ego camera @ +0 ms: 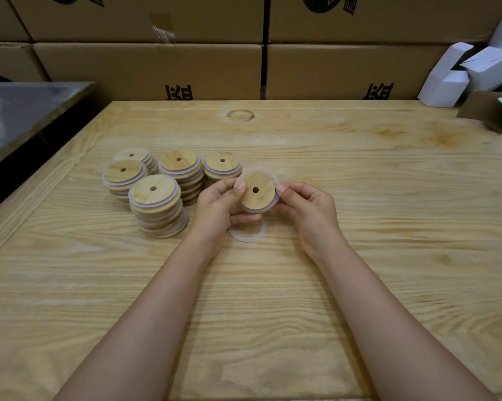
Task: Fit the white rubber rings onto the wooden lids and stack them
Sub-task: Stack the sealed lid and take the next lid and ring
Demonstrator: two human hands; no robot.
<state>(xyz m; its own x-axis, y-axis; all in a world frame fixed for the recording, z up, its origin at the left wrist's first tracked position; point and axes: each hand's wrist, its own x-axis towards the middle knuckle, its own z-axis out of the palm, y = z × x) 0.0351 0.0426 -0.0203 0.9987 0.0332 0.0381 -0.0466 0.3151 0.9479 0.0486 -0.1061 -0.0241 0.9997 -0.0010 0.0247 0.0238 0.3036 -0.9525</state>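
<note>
Both hands pinch one wooden lid (255, 190) above the surface (359, 227)

Left hand (218, 211) grips its nine-o'clock edge, right hand (307, 209) its three-o'clock edge; a white ring (275, 201) circles it; a loose ring (248, 237) lies beneath; five lid stacks (157, 206) stand at ten o'clock.

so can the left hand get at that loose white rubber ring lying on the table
Probably yes. The loose white rubber ring lies on the wooden table just below the left hand, with nothing covering it. But that hand's fingers are busy holding the round wooden lid, so it would have to let go first.
</note>
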